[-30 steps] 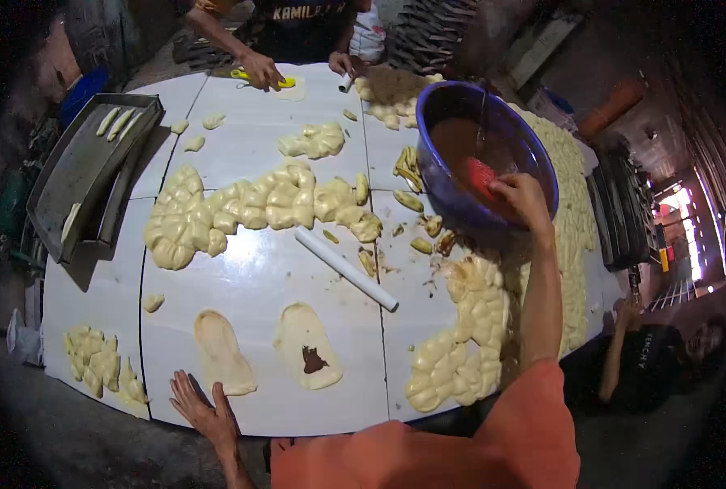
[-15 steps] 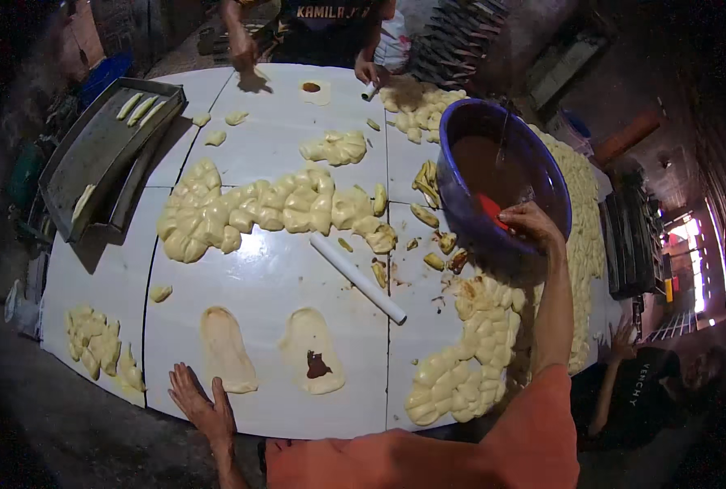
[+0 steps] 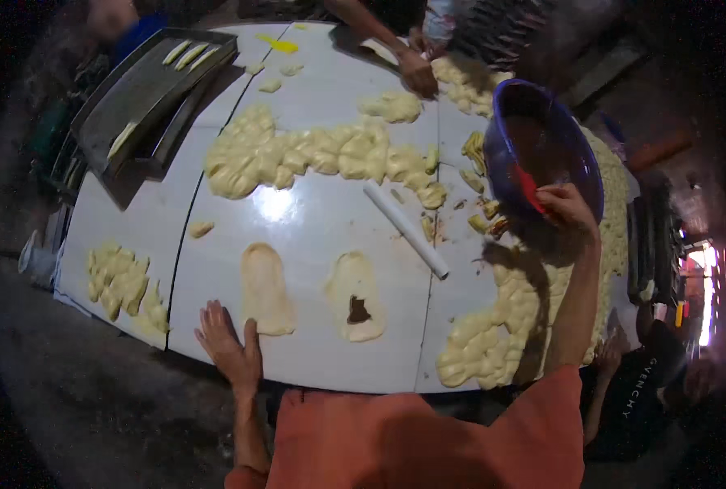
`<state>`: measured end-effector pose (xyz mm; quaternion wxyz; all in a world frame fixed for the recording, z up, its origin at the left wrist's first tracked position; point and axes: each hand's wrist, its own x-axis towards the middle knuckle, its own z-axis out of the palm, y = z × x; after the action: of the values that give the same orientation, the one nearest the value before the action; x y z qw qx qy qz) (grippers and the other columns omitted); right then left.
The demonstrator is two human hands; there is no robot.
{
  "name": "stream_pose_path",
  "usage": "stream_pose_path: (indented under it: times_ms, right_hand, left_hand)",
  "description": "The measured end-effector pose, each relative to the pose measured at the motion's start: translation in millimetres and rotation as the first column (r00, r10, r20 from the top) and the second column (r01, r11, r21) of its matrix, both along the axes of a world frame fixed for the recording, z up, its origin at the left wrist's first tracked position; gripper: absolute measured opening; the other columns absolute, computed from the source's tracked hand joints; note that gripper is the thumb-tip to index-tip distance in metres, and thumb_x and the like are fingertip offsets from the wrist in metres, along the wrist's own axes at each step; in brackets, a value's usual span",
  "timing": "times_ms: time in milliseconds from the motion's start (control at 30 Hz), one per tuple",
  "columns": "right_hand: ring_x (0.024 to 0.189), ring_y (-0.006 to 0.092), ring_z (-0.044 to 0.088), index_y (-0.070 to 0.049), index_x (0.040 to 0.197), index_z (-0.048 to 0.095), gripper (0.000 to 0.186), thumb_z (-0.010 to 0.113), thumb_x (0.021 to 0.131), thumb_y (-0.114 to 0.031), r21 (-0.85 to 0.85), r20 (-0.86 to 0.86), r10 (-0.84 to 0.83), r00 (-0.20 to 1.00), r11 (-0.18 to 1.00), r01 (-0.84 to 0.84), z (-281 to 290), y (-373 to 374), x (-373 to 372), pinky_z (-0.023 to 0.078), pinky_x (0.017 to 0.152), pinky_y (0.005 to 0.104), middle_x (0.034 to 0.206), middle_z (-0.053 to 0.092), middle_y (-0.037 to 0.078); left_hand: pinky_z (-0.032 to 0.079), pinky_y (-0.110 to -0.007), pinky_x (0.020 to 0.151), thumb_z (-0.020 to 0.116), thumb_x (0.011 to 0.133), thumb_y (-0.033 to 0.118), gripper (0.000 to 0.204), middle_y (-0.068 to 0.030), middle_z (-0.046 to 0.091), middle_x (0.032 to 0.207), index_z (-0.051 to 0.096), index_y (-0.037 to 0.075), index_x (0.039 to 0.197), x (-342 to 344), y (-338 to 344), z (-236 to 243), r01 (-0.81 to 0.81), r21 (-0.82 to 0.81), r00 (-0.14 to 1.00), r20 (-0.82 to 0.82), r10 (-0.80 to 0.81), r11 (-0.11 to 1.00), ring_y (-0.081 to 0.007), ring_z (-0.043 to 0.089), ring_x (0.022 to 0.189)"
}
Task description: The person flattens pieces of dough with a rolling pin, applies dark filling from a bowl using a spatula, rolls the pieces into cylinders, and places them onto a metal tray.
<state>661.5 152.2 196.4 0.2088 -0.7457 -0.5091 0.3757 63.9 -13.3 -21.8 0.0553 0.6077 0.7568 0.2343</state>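
Observation:
My right hand [image 3: 568, 208] grips a red scraper-like tool [image 3: 529, 189] at the near inner side of a blue-purple basin [image 3: 500, 151] of brown filling [image 3: 541, 138]. My left hand [image 3: 233, 352] rests flat near the table's front edge, fingers spread and holding nothing. Just beside its thumb lies a flattened oval of dough [image 3: 265, 285]. To the right is a second dough oval [image 3: 352, 275], with a dark brown dab of filling [image 3: 358, 310] on its lower half. A white rolling pin [image 3: 405, 230] lies slanted beyond them.
Dough lumps [image 3: 322, 153] run across the white table, with more dough [image 3: 479, 346] below the basin. Peeled banana-like pieces [image 3: 472, 181] lie left of the basin. A metal tray [image 3: 147, 90] stands far left. Another person's hand [image 3: 418, 75] works at the far side; someone else [image 3: 644, 391] is at right.
The view has shifted, so the table sits higher and further right. My right hand stays at the basin with the red tool. The far person's arm has swung across to the right, exposing a yellow tool.

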Motion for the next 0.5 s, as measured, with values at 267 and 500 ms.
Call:
stream_pose_path:
  times_ms: [267, 500]
  right_hand:
    - [0.07, 0.0078, 0.064, 0.001, 0.11, 0.077, 0.035, 0.076, 0.093, -0.029, -0.154, -0.134, 0.352, 0.926, 0.916, -0.37, -29.1, -30.8, -203.8, 0.052, 0.062, 0.0259, 0.083, 0.073, 0.005]
    - [0.082, 0.0301, 0.074, -0.006, 0.114, 0.075, 0.025, 0.071, 0.093, -0.017, 0.02, 0.373, 0.706, 0.602, 0.642, -0.766, -89.4, -76.9, -372.5, 0.057, 0.075, 0.0421, 0.097, 0.076, 0.014]
  left_hand:
    - [0.007, -0.067, 0.122, 0.069, 0.095, 0.041, 0.081, -0.0182, 0.039, 0.161, 0.035, 0.003, 0.157, -10.2, -1.9, 14.4, 0.103, -0.036, 0.994, -0.016, -0.104, 0.994, -0.0384, 0.027, 0.153]
    - [0.009, -0.07, 0.12, 0.067, 0.097, 0.041, 0.077, -0.0197, 0.038, 0.161, 0.037, 0.005, 0.158, -14.4, -2.8, 12.2, 0.233, -0.061, 0.972, 0.035, -0.231, 0.971, -0.038, 0.025, 0.154]
